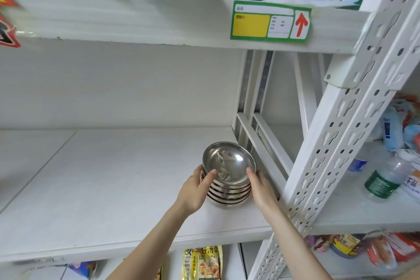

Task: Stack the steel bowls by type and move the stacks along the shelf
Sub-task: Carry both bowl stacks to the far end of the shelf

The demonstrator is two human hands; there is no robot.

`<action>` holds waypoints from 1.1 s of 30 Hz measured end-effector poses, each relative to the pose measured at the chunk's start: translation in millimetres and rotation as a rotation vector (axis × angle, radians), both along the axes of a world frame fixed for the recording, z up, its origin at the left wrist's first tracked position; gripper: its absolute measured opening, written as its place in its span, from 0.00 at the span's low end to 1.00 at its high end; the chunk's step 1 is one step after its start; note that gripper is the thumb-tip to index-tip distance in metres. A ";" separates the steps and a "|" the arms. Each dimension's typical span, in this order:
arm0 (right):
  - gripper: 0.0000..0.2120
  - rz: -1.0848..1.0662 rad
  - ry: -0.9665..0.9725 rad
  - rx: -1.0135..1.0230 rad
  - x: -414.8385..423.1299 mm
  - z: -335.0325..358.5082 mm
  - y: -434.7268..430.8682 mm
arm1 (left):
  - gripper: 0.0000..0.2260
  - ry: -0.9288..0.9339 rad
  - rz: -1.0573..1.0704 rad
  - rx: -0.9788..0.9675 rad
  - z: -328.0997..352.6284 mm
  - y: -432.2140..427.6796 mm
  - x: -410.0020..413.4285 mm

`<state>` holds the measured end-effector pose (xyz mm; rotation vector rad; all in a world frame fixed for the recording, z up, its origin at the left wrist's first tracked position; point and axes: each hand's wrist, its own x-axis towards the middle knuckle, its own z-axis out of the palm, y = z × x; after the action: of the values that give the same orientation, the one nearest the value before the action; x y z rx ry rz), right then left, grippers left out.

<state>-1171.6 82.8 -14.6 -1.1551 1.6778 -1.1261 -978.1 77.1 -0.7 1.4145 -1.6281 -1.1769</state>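
A stack of several shiny steel bowls [228,167] stands on the white shelf board [113,177], near its right end and front edge. My left hand [196,188] presses against the stack's left side, thumb at the top bowl's rim. My right hand [261,188] presses against the right side, thumb also on the rim. Both hands clasp the stack between them. The stack's base touches the shelf.
A white perforated upright post [336,143] stands right of the stack. A green price label [270,21] hangs on the shelf above. A green-capped bottle [384,179] and packets lie on the neighbouring shelf at right. Snack bags [202,262] sit below.
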 end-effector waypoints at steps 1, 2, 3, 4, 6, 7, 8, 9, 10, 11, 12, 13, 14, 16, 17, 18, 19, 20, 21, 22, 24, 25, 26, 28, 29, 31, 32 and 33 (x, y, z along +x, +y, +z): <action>0.32 0.011 0.111 -0.023 0.3 4.0 3.4 | 0.28 -0.130 0.022 -0.053 3.2 -0.1 0.3; 0.32 0.028 0.234 -0.046 0.8 8.8 7.4 | 0.29 -0.281 0.040 -0.114 7.0 1.0 1.6; 0.32 0.046 0.364 -0.066 1.7 14.5 12.2 | 0.30 -0.438 0.053 -0.181 11.1 2.9 3.5; 0.33 0.058 0.499 -0.087 2.6 20.6 17.7 | 0.32 -0.594 0.060 -0.252 15.2 6.1 6.4; 0.34 0.046 0.780 -0.134 5.2 32.8 29.3 | 0.34 -0.874 0.072 -0.387 25.2 16.3 15.4; 0.35 0.025 0.914 -0.162 7.3 39.2 35.5 | 0.35 -0.979 0.079 -0.437 30.6 22.7 21.6; 0.36 0.004 1.031 -0.186 10.1 44.8 41.8 | 0.35 -1.055 0.089 -0.482 36.7 30.4 29.4; 0.37 -0.012 1.121 -0.202 13.7 49.4 48.1 | 0.35 -1.101 0.095 -0.519 43.4 38.2 38.3; 0.38 -0.020 1.182 -0.210 18.3 53.2 54.2 | 0.34 -1.121 0.102 -0.553 49.5 46.4 48.2; 0.40 -0.026 1.221 -0.215 23.9 56.5 60.7 | 0.33 -1.129 0.115 -0.589 54.2 54.7 58.7; 0.41 -0.030 1.241 -0.217 30.5 59.2 67.0 | 0.32 -1.137 0.130 -0.621 57.7 62.9 69.9; 0.42 -0.033 1.246 -0.222 38.7 61.5 73.5 | 0.31 -1.147 0.141 -0.626 61.3 71.3 81.8; 0.43 -0.031 1.241 -0.233 48.3 63.6 80.3 | 0.31 -1.157 0.155 -0.621 63.9 79.8 94.8; 0.43 -0.012 1.222 -0.278 69.4 66.8 93.0 | 0.31 -1.167 0.188 -0.619 66.1 95.6 121.7; 0.43 -0.002 1.214 -0.312 81.0 67.7 99.1 | 0.31 -1.168 0.203 -0.614 66.8 103.2 135.6; 0.42 0.007 1.209 -0.344 93.4 68.2 104.7 | 0.31 -1.168 0.217 -0.604 67.6 110.5 150.0; 0.42 0.016 1.206 -0.367 106.8 68.2 110.0 | 0.31 -1.167 0.232 -0.596 67.8 117.7 164.4; 0.42 0.025 1.203 -0.386 121.2 67.7 114.5 | 0.31 -1.169 0.249 -0.595 67.6 124.1 179.2; 0.42 0.035 1.199 -0.400 136.5 67.0 118.2 | 0.31 -1.175 0.262 -0.592 67.4 130.3 194.1; 0.42 0.045 1.197 -0.408 152.7 66.1 121.3 | 0.31 -1.184 0.271 -0.592 67.1 136.0 209.0; 0.41 0.065 1.194 -0.415 186.8 64.4 126.5 | 0.31 -1.205 0.283 -0.599 66.3 145.9 239.6; 0.41 0.071 1.187 -0.419 204.2 63.6 128.7 | 0.31 -1.211 0.286 -0.603 66.0 150.4 255.2; 0.41 0.073 1.179 -0.421 221.4 63.0 130.5 | 0.30 -1.217 0.288 -0.610 66.3 154.0 271.0; 0.41 0.076 1.172 -0.428 255.9 60.9 133.2 | 0.30 -1.228 0.294 -0.627 67.0 160.4 303.1; 0.41 0.079 1.168 -0.436 272.9 59.7 133.8 | 0.30 -1.229 0.299 -0.633 67.4 162.8 319.0; 0.41 0.087 1.152 -0.450 306.1 57.3 134.3 | 0.31 -1.230 0.314 -0.645 67.3 167.3 349.6; 0.40 0.092 1.143 -0.456 322.7 55.9 134.1 | 0.31 -1.233 0.321 -0.650 67.0 169.3 364.4; 0.40 0.097 1.137 -0.462 339.1 54.5 133.6 | 0.30 -1.237 0.327 -0.651 66.6 171.1 378.8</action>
<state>-832.5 216.4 40.0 -2.4484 2.1443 -0.8282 -599.2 248.3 65.9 1.9123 -2.0759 0.5925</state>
